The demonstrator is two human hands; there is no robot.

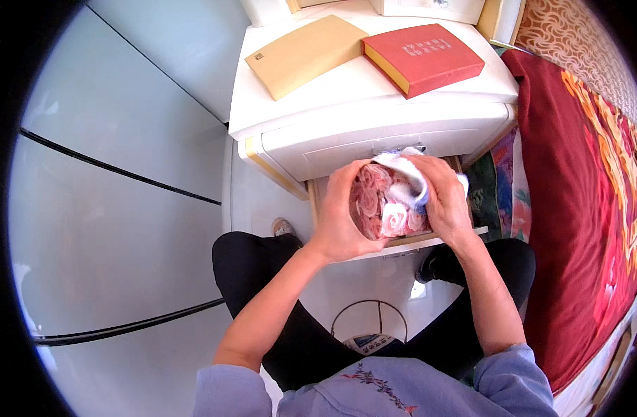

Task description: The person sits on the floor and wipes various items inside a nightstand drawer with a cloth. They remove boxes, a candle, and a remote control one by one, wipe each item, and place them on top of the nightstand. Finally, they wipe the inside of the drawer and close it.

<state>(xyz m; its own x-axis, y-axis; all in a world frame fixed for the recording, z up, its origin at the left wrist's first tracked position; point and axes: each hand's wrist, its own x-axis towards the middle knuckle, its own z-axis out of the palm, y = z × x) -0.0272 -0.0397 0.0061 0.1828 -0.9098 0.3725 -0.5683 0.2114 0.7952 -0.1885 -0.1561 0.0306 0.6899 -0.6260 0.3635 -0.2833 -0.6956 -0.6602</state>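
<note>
Between my hands is a rounded, box-like thing covered in pink and white roses, held over a pulled-out drawer. My left hand is closed around its left side, fingers at the top and thumb along the lower edge. On the other side my right hand presses a white cloth with bluish patches against its top and right. The cloth is bunched and partly hidden under the fingers. Most of the drawer's inside is covered by the hands and what they hold.
A tan flat box or book and a thick red box or book lie on the white cabinet. A bed with a dark red cover stands at the right. Large pale glossy panels fill the left.
</note>
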